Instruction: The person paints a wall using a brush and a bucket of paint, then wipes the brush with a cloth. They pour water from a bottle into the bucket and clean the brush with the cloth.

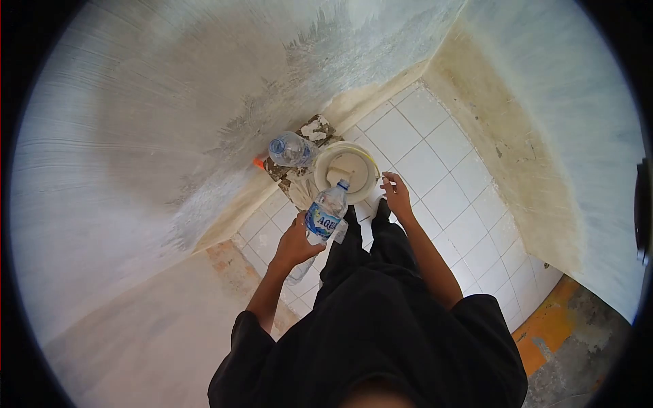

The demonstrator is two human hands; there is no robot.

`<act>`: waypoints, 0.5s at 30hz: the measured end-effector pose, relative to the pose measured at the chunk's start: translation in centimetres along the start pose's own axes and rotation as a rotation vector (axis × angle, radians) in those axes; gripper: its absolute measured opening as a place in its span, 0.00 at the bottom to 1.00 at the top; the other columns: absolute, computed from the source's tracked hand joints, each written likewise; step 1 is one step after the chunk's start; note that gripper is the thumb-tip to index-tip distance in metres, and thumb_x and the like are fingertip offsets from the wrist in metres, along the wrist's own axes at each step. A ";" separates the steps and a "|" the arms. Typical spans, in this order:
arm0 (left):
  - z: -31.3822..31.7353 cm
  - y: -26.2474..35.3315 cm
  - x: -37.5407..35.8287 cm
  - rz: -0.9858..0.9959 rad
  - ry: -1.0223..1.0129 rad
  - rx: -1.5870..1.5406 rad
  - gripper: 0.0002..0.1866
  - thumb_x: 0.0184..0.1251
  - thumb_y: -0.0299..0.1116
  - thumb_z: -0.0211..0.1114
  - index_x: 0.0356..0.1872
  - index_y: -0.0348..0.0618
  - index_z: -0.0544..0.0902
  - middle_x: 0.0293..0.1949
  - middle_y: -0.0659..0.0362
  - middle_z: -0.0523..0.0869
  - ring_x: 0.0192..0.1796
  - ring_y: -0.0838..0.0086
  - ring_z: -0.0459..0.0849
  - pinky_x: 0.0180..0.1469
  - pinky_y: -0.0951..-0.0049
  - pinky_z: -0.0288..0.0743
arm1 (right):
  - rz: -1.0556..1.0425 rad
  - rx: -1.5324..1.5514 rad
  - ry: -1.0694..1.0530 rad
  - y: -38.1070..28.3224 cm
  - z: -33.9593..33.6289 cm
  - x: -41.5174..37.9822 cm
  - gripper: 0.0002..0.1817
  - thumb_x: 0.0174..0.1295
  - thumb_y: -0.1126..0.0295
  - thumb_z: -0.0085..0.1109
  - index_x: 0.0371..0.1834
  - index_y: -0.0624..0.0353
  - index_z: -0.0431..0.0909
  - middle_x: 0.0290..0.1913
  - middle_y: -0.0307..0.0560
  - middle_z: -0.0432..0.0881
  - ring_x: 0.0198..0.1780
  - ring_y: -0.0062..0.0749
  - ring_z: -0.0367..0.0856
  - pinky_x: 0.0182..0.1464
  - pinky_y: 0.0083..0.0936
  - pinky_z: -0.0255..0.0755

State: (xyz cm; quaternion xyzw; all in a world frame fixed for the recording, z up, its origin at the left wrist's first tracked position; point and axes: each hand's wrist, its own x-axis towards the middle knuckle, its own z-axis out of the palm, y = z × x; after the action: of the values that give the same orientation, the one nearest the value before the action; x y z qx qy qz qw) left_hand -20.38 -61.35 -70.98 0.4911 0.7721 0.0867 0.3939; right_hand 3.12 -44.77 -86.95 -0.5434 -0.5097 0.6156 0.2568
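My left hand (pixel 294 243) is wrapped round a clear plastic water bottle (pixel 325 216) with a blue AQUA label. The bottle is tilted, its blue top (pixel 343 184) pointing toward the near rim of a white bucket (pixel 320 170). Inside the bucket is pale, whitish material, with a light block-like piece in it. To the right of the bucket, my right hand (pixel 398 195) hovers with its fingers loosely bent and apart. I see nothing held in it. It is close to the bucket's yellowish handle (pixel 376 165).
A second clear bottle (pixel 292 149) stands beyond the bucket on a stained board (pixel 317 128) against the patchy plastered wall (pixel 204 102). A small orange object (pixel 258 162) lies beside it. White tiles (pixel 449 187) cover the floor; another wall (pixel 503 129) rises at right.
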 end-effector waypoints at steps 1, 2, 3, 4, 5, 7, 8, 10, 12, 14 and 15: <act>0.0 0.0 0.0 0.000 -0.001 0.000 0.49 0.40 0.42 0.76 0.65 0.38 0.60 0.54 0.38 0.78 0.55 0.45 0.80 0.57 0.55 0.75 | -0.002 0.000 0.003 0.0 0.0 0.0 0.18 0.73 0.62 0.50 0.60 0.59 0.74 0.53 0.46 0.80 0.48 0.31 0.83 0.44 0.30 0.79; 0.0 0.0 0.0 0.001 -0.001 0.001 0.49 0.40 0.42 0.76 0.65 0.38 0.60 0.54 0.38 0.78 0.55 0.45 0.80 0.57 0.54 0.75 | -0.004 0.000 0.005 0.0 0.0 0.0 0.18 0.73 0.62 0.50 0.60 0.59 0.74 0.53 0.46 0.80 0.48 0.31 0.83 0.44 0.30 0.79; 0.0 0.0 0.0 0.000 -0.001 0.001 0.49 0.40 0.42 0.76 0.65 0.38 0.60 0.54 0.38 0.78 0.55 0.45 0.80 0.57 0.54 0.75 | -0.005 0.000 0.007 0.0 0.0 0.0 0.18 0.73 0.62 0.50 0.60 0.59 0.74 0.53 0.46 0.80 0.48 0.31 0.83 0.44 0.29 0.79; 0.1 -0.2 0.0 0.005 0.001 0.001 0.49 0.40 0.42 0.76 0.65 0.38 0.60 0.54 0.38 0.78 0.55 0.45 0.80 0.57 0.54 0.75 | 0.000 0.006 0.006 0.0 0.0 0.0 0.18 0.73 0.62 0.50 0.60 0.59 0.74 0.53 0.46 0.80 0.48 0.31 0.83 0.44 0.29 0.79; 0.2 -0.5 0.1 0.009 0.003 0.000 0.49 0.40 0.42 0.76 0.65 0.39 0.60 0.54 0.38 0.78 0.55 0.45 0.80 0.57 0.54 0.75 | 0.005 0.012 0.006 0.1 0.0 0.0 0.18 0.73 0.62 0.50 0.60 0.59 0.74 0.53 0.45 0.80 0.48 0.31 0.83 0.44 0.29 0.79; 0.2 -0.5 0.0 0.011 0.005 -0.002 0.49 0.40 0.42 0.76 0.65 0.39 0.60 0.54 0.38 0.78 0.55 0.45 0.80 0.57 0.54 0.75 | 0.006 0.020 0.006 0.2 0.1 0.1 0.18 0.73 0.62 0.50 0.60 0.59 0.74 0.52 0.45 0.80 0.48 0.31 0.83 0.44 0.29 0.79; 0.1 -0.3 -0.1 0.008 0.004 -0.004 0.49 0.40 0.42 0.76 0.65 0.39 0.60 0.54 0.38 0.78 0.55 0.45 0.80 0.57 0.54 0.75 | 0.002 0.021 0.007 0.3 0.1 0.2 0.18 0.73 0.62 0.50 0.60 0.59 0.74 0.52 0.45 0.80 0.48 0.31 0.82 0.44 0.29 0.79; 0.0 -0.2 -0.1 0.008 0.006 -0.006 0.49 0.40 0.42 0.76 0.65 0.39 0.60 0.54 0.38 0.78 0.55 0.45 0.80 0.56 0.54 0.75 | -0.019 0.022 0.017 0.4 0.2 0.3 0.17 0.73 0.63 0.50 0.59 0.59 0.74 0.52 0.46 0.80 0.46 0.31 0.83 0.43 0.28 0.79; 0.2 -0.3 -0.1 0.013 0.014 -0.005 0.49 0.40 0.42 0.76 0.65 0.40 0.60 0.54 0.39 0.78 0.55 0.45 0.80 0.56 0.54 0.75 | -0.053 0.019 0.033 0.6 0.3 0.3 0.16 0.72 0.64 0.51 0.57 0.60 0.75 0.50 0.48 0.81 0.43 0.32 0.85 0.39 0.27 0.79; 0.2 -0.4 0.0 0.005 0.010 0.000 0.49 0.40 0.42 0.76 0.65 0.39 0.60 0.53 0.39 0.79 0.55 0.45 0.80 0.56 0.55 0.75 | -0.051 0.020 0.035 0.5 0.4 0.3 0.16 0.72 0.64 0.51 0.57 0.60 0.75 0.50 0.48 0.82 0.43 0.31 0.85 0.39 0.27 0.79; 0.2 -0.4 0.0 0.000 0.008 0.002 0.49 0.40 0.42 0.76 0.65 0.39 0.60 0.53 0.39 0.79 0.55 0.45 0.80 0.56 0.55 0.75 | -0.050 0.021 0.036 0.5 0.4 0.3 0.16 0.72 0.65 0.51 0.57 0.60 0.75 0.50 0.48 0.82 0.43 0.31 0.85 0.39 0.27 0.79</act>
State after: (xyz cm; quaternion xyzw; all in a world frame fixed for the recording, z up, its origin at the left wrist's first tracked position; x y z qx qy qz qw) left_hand -20.50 -61.62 -71.29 0.4913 0.7737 0.0877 0.3904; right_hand 2.78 -44.85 -87.54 -0.5390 -0.5119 0.6042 0.2869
